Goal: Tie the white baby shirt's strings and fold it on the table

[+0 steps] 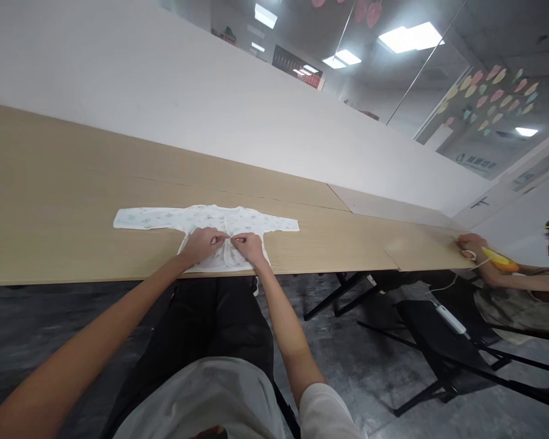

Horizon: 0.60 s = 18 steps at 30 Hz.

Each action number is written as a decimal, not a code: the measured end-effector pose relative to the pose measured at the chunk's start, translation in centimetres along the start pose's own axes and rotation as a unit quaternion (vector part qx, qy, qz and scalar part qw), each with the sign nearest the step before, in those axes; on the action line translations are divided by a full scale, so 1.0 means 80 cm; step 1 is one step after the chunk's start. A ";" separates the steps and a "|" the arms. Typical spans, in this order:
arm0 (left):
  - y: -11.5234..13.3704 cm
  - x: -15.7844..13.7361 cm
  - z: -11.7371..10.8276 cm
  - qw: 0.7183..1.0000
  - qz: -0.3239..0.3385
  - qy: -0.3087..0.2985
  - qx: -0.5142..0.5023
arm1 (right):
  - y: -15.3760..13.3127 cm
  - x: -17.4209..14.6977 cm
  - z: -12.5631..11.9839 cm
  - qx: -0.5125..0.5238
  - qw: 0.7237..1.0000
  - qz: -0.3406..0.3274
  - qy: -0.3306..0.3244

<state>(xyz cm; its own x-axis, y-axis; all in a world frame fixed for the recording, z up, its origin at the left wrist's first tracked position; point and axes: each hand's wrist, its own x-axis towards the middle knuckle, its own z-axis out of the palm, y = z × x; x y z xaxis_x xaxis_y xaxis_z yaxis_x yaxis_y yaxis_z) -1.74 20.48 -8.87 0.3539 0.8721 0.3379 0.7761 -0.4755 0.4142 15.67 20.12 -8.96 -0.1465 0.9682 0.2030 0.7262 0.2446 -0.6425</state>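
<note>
So this white printed baby shirt (214, 217) is lying flat on the light wood table (55, 231), right in front of the person, sleeves stretched out to either side and the bottom hem just beside the near edge. The left hand (204, 244) has its thumb and fingertips pinched together on the cloth near the middle of the front. The right hand (249, 246) has the same pinch going, right next to it, so the two sets of fingertips almost meet. Can't tell what exactly is between them, a bit of the front edge or some small fastening, it's too tiny from here.

My two cents on doing this bit well: grab only a small bit with each hand, so the layer underneath doesn't get dragged along. I'd bring the fingertips toward each other gently instead of tugging outward, because thin-looking fabric like this probably puckers easily. Resting the hands lightly on the shirt should steady things, but leaning hard could skew the body and crease it. I'd also watch that hem: it's so close to the edge that a pull toward the lap could slide it off.
</note>
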 end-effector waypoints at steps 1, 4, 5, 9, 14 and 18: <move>-0.002 -0.001 0.001 0.999 0.012 -0.004 0.032 | -0.003 -0.002 -0.001 -0.031 0.999 -0.010 -0.003; -0.010 -0.003 0.001 0.997 0.018 -0.020 0.072 | -0.011 -0.008 -0.004 -0.131 0.991 -0.040 -0.014; -0.013 -0.004 0.000 0.997 0.011 -0.030 0.066 | -0.013 -0.010 -0.005 -0.161 0.986 -0.049 -0.018; -0.017 -0.003 -0.002 0.996 -0.011 -0.069 0.055 | -0.016 -0.017 -0.006 -0.247 0.965 -0.081 -0.035; -0.007 -0.004 0.002 0.981 0.016 -0.075 0.178 | -0.008 -0.028 -0.006 -0.262 0.958 -0.116 -0.033; -0.021 0.004 -0.012 0.987 -0.009 -0.087 0.135 | 0.008 0.005 -0.038 -0.163 0.978 -0.099 -0.085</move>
<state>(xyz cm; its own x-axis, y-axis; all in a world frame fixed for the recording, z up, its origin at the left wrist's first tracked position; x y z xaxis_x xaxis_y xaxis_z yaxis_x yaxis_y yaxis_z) -3.38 21.44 -8.66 0.4050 0.8978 0.1729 0.8853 -0.4323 0.1714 18.13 20.51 -7.02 -0.3950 0.9053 0.1562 0.8438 0.4248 -0.3279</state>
